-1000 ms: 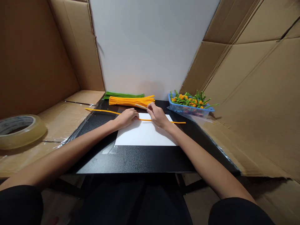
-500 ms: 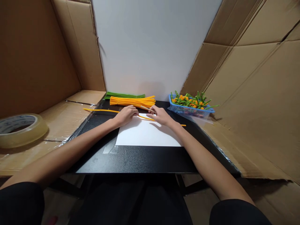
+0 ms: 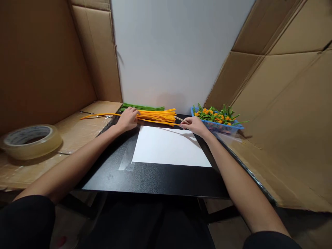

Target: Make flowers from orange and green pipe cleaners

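My left hand (image 3: 128, 118) has its fingers closed around a long orange pipe cleaner (image 3: 100, 114), right at the left end of the orange pipe cleaner bundle (image 3: 158, 116). The free end of the strand sticks out leftward over the cardboard. Between finger and thumb, my right hand (image 3: 195, 126) pinches a thin pale stick (image 3: 182, 120) that points up and left. An orange strand also runs along the front of the bundle to the right fingertips; whether they grip it I cannot tell. Below both hands lies a white sheet of paper (image 3: 172, 147).
Green pipe cleaners (image 3: 144, 107) lie behind the orange bundle. A blue basket (image 3: 225, 127) of green and orange pipe cleaner pieces stands at the back right. To the left, a roll of clear tape (image 3: 49, 143) rests on cardboard. Cardboard walls (image 3: 293, 114) flank the black table (image 3: 160, 180).
Both hands have moved off the paper and farther apart, the left to the bundle, the right toward the basket. The orange strand has moved back with them, and the view has shifted slightly.
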Motion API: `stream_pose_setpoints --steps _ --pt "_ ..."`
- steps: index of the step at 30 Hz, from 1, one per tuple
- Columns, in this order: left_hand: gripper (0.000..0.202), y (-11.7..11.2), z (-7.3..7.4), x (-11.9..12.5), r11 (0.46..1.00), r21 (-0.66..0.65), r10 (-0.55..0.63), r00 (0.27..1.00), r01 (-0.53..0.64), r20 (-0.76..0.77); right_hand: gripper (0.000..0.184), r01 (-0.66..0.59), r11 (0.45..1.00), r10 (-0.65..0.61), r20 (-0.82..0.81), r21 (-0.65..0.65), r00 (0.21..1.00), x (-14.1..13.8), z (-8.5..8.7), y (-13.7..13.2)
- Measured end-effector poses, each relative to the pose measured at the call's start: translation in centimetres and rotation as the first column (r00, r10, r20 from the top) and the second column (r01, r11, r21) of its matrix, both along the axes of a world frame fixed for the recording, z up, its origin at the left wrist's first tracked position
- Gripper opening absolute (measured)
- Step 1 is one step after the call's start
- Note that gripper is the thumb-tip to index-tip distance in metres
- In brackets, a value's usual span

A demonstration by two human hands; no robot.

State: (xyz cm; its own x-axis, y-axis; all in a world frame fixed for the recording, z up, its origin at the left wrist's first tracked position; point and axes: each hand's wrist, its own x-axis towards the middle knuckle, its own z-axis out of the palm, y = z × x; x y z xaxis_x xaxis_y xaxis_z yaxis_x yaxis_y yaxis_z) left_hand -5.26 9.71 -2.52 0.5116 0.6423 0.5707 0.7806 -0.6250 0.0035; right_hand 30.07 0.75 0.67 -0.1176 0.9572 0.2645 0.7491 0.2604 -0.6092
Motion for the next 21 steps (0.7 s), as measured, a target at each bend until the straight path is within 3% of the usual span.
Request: stream_pose_setpoints --steps 3,5,8,10,12,15,18,21 --pt "0.042 -2.8 0.7 2.7 0.983 0.002 -0.183 0.977 0.184 0.107 0.026 -0.012 0.998 0.015 -0.059 0.058 0.998 -1.7 0.5 -0.5" --pt "0.041 -4.8 1.1 4.9 0.942 -0.043 -0.313 0.917 0.333 0.249 0.030 -0.042 0.993 0.053 -0.098 0.108 0.994 -3.5 0.7 -1.2" --pt "0.030 -7.3 1.5 7.6 0.782 -0.164 -0.427 0.709 0.601 0.561 0.035 -0.093 0.977 0.142 -0.261 0.192 0.955 -6.5 1.0 -2.5" --pt "0.033 -8.4 1.8 8.5 0.704 -0.224 -0.349 0.604 0.674 0.717 0.037 -0.128 0.967 0.211 -0.408 0.220 0.889 -8.0 1.2 -3.3" --pt "0.031 -8.9 2.1 8.8 0.700 -0.216 -0.296 0.552 0.680 0.779 0.040 -0.113 0.968 0.221 -0.555 0.224 0.802 -8.8 1.3 -3.8" --pt "0.028 -8.9 2.5 8.4 0.759 -0.166 -0.250 0.517 0.629 0.819 0.042 -0.075 0.973 0.206 -0.670 0.219 0.714 -9.0 1.1 -3.7" --pt "0.031 -8.6 2.7 8.2 0.785 -0.146 -0.207 0.477 0.602 0.854 0.035 -0.068 0.972 0.200 -0.639 0.225 0.743 -8.7 0.5 -3.2" --pt "0.036 -8.5 2.6 8.4 0.766 -0.165 -0.183 0.457 0.621 0.871 0.036 -0.076 0.973 0.198 -0.615 0.219 0.763 -8.7 0.0 -3.0"
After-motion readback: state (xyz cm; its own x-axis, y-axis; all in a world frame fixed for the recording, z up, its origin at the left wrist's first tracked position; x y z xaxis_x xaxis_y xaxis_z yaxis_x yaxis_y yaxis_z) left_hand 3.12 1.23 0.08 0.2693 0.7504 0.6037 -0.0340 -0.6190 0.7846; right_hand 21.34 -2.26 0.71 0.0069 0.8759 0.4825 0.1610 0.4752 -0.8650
